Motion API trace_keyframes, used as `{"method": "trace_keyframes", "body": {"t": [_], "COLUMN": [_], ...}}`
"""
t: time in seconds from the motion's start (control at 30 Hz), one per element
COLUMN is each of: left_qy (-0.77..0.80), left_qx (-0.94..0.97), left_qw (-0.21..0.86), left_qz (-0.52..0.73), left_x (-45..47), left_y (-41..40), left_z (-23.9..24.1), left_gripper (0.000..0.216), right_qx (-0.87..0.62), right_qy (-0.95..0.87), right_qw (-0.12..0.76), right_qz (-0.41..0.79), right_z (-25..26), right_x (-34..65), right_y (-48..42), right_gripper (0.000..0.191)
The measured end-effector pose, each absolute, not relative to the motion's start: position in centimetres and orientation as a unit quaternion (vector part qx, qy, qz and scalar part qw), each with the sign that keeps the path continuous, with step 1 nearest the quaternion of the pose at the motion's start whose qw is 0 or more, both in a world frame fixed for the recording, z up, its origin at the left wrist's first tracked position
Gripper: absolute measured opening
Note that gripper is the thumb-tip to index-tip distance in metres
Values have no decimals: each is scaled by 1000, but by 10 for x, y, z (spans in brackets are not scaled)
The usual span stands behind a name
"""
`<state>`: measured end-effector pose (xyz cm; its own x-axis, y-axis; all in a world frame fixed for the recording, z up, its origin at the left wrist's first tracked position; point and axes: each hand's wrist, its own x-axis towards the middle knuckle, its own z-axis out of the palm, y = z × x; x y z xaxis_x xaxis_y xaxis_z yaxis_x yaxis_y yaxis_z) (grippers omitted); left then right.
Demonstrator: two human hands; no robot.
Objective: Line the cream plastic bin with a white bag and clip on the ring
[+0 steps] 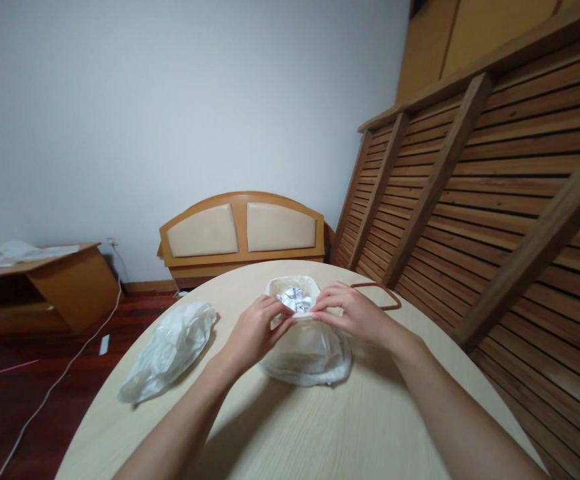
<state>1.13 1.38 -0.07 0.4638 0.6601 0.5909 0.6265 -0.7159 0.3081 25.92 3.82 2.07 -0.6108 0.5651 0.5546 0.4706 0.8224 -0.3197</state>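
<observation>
A small bin (pixel 273 285) lined with a whitish translucent plastic bag (pixel 306 360) stands near the middle of the round table. The bag's loose part hangs over the near side and spreads onto the tabletop. Crumpled silvery foil-like pieces (pixel 294 298) lie inside the opening. At the near rim, my left hand (pixel 256 328) pinches the bag's edge between thumb and fingers. Close beside it, my right hand (pixel 353 312) pinches the same edge. The bin's wall is mostly hidden by the bag and my hands.
Left on the round table (pixel 270 440) lies another crumpled plastic bag (pixel 173 350). A brown rounded frame (pixel 395 298) rests near the right edge. Beyond are a headboard (pixel 241 227), leaning wooden slats (pixel 500 200), a low desk (pixel 70 287) and a floor cable (pixel 77 353).
</observation>
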Motion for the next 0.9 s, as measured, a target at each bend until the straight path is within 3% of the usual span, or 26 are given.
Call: {"method": "trace_keyframes", "body": {"t": [0.23,0.5,0.63,0.73,0.8,0.9], "left_qy": [352,431,450,450,433,362], "left_qx": [844,730,746,750,745,780], "left_qw": [-13,-47,20,12,-46,-146], "left_qz": [405,528,491,485,505,489], "left_x": [17,5,1,-3,-6,-9], "left_y": [7,-5,2,6,5,0], "left_z": [-4,-64,-98,-100,-93,-79], "left_gripper": [12,60,70,75,70,33], "right_qx": [-301,-333,-334,-338,-347,-357], "right_qy": [-892,-879,-882,-886,-886,-886], "right_qw": [326,320,312,304,299,292], "right_qz": [92,116,111,95,77,48], "right_z": [29,32,31,32,32,31], "right_x": [264,267,267,268,268,268], "right_y": [34,30,31,32,33,36], "right_gripper": [10,9,9,9,9,11]}}
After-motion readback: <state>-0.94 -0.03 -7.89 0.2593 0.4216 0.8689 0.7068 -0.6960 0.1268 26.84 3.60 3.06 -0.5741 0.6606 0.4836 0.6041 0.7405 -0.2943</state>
